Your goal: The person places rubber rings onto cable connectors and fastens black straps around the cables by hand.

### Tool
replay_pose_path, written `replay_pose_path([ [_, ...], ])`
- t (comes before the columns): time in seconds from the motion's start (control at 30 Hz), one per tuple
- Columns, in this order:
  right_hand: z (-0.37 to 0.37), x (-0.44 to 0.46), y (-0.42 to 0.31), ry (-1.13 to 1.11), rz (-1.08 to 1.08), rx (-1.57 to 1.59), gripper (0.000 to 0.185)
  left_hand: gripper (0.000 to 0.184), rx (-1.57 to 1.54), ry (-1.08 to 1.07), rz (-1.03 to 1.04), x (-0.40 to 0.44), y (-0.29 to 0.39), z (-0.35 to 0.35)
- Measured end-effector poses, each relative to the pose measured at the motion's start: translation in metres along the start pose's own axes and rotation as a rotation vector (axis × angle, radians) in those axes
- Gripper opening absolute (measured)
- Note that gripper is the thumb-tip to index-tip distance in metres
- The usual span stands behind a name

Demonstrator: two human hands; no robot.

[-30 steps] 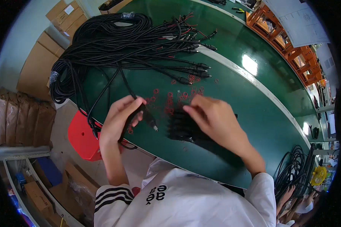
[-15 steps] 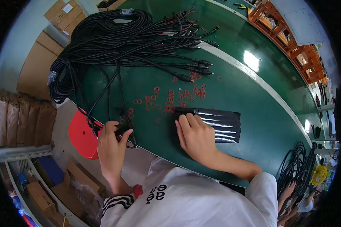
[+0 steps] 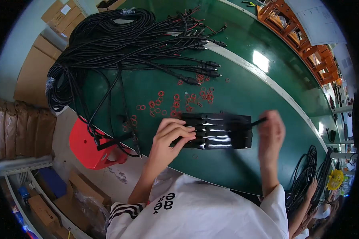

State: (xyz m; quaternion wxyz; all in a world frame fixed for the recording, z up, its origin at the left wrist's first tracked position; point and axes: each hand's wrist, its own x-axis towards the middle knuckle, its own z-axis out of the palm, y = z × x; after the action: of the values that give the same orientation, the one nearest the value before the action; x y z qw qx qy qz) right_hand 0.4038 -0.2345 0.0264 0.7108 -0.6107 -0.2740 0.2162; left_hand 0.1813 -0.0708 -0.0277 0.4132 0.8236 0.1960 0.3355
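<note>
A flat row of black strips (image 3: 217,139) lies on the green table. My left hand (image 3: 172,137) rests at the left end of the row, its fingers together on the strip ends. To the right of the row my right hand (image 3: 272,127), blurred by motion, pinches the end of a dark strip (image 3: 249,124) that extends left over the row. Red rings (image 3: 176,97) are scattered behind the strips. One black cable connector (image 3: 137,147) lies at the table's near edge, left of my left hand.
Bundled black cables (image 3: 103,47) fill the far left of the green table (image 3: 243,95). A red stool (image 3: 85,143) stands below the left edge. Orange racks (image 3: 285,24) are at the back right. Another person's arm (image 3: 305,203) reaches towards cables at the right.
My left hand has left the cable at the table edge and moved right onto the strips. My right hand has moved right, from the left part of the row to beyond its right end.
</note>
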Motion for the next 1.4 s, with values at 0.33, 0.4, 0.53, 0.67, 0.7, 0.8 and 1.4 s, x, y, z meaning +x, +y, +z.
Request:
replay_pose_path([
  [0.33, -0.182, 0.044, -0.133, 0.499, -0.681, -0.719, 0.031, 0.009, 0.247, -0.263, -0.044, 0.045, 0.026, -0.033],
  [0.4, -0.149, 0.056, -0.127, 0.575, -0.650, -0.919, 0.032, 0.013, 0.472, -0.160, 0.025, 0.064, 0.011, -0.034],
  [0.53, -0.120, 0.080, -0.111, 0.225, -0.544, -0.775, 0.033, 0.021, 0.732, -0.042, 0.249, 0.110, -0.045, -0.038],
  [0.67, -0.068, 0.088, -0.094, 0.063, -0.318, -0.494, 0.030, 0.021, 0.757, -0.207, 0.209, 0.134, -0.069, -0.048],
  [0.7, -0.060, 0.093, -0.089, -0.022, -0.320, -0.441, 0.030, 0.021, 0.735, -0.270, 0.183, 0.137, -0.070, -0.051],
  [0.8, -0.019, 0.104, -0.079, -0.131, -0.269, -0.336, 0.028, 0.018, 0.594, -0.214, 0.240, 0.141, -0.062, -0.064],
  [1.4, 0.155, 0.165, -0.022, -0.786, 0.225, 0.046, 0.033, 0.016, 0.151, 0.257, 0.307, 0.129, -0.058, -0.092],
])
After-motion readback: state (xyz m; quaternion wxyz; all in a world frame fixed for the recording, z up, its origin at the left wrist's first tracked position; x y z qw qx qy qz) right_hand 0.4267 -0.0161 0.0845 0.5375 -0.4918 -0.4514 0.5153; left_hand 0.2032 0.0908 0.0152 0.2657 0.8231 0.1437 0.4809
